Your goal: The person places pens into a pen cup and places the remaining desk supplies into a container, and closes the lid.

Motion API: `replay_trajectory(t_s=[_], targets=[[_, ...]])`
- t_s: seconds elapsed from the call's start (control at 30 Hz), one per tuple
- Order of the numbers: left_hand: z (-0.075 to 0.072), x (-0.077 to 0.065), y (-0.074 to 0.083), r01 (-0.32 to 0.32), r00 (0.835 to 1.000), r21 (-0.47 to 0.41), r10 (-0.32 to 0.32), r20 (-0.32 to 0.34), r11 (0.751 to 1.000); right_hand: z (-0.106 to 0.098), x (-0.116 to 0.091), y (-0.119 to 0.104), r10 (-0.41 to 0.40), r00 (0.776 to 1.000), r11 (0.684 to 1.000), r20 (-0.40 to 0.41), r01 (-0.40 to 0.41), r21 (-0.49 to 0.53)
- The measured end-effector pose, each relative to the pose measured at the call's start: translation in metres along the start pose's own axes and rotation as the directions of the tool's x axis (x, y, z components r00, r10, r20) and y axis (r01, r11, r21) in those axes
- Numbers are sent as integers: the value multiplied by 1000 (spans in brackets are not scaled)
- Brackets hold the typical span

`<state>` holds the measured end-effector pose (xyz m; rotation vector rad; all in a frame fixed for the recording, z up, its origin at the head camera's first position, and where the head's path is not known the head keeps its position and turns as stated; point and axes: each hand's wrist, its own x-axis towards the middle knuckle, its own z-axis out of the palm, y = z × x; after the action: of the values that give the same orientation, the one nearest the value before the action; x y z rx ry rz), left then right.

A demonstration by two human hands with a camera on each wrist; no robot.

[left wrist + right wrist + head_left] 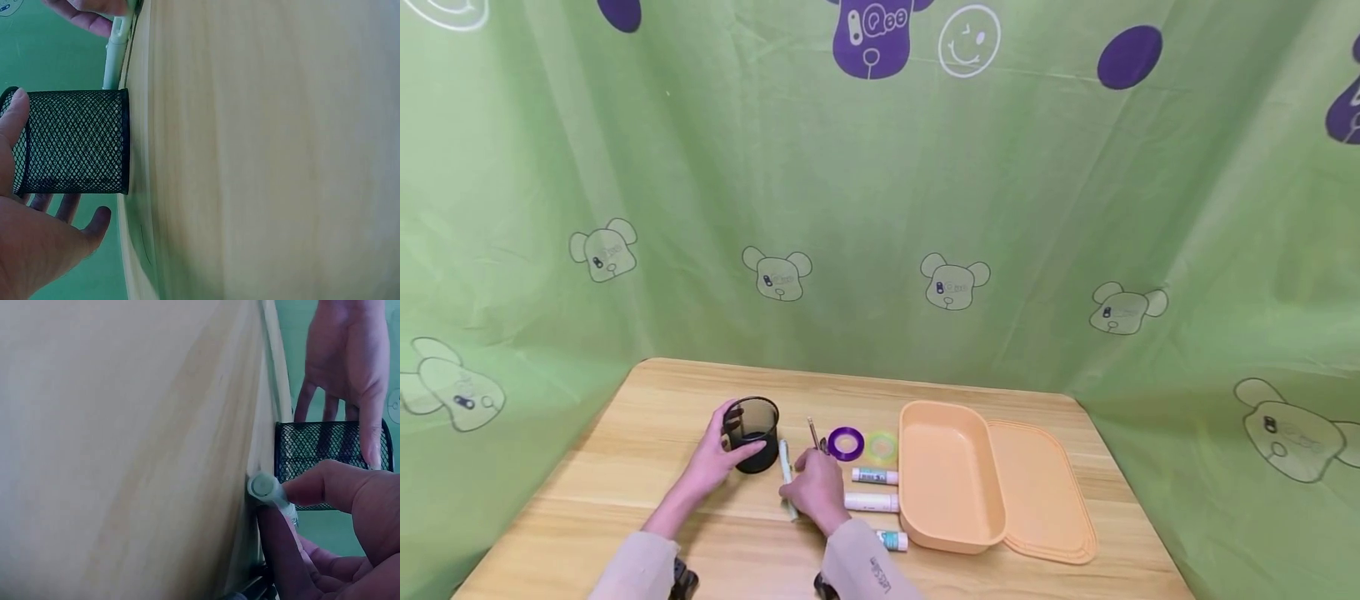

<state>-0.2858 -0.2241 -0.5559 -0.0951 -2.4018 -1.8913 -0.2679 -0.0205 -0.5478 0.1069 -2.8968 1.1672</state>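
Note:
My left hand point(711, 460) holds a black mesh pen holder point(752, 429) that stands upright on the table. In the left wrist view, the thumb lies over the rim of the pen holder point(75, 142) and the fingers are on its far side. Just right of it, my right hand point(818, 487) pinches a pale green pen point(786, 462) between thumb and finger, low over the wood. The right wrist view shows the round end of the pen point(264, 485) between the fingertips. A pencil point(813, 432) sticks out beyond the right hand, beside a dark item partly hidden by it.
Purple point(846, 444) and yellow-green tape rolls point(882, 447) lie right of the pencil. Below them are several glue-stick-like tubes point(872, 502), against an open peach box point(951, 475). Its flat lid point(1045, 492) lies to the right. Green curtain point(865, 192) surrounds the table.

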Motion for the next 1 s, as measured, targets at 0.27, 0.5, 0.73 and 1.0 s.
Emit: replay_trajectory(t_s=[0.27, 0.5, 0.73, 1.0], targets=[[1, 0, 0, -20, 1000, 5, 20, -4, 1000, -12, -1, 2, -34, 999, 988, 31, 29, 151], [1, 0, 1, -34, 999, -11, 34, 0, 999, -26, 0, 3, 0, 995, 928, 102, -38, 371], [-1, -2, 2, -26, 1000, -2, 26, 1, 1000, -43, 4, -2, -2, 994, 863, 111, -54, 503], [0, -2, 2, -40, 999, 4, 40, -8, 999, -58, 10, -8, -19, 997, 810, 72, -27, 586]])
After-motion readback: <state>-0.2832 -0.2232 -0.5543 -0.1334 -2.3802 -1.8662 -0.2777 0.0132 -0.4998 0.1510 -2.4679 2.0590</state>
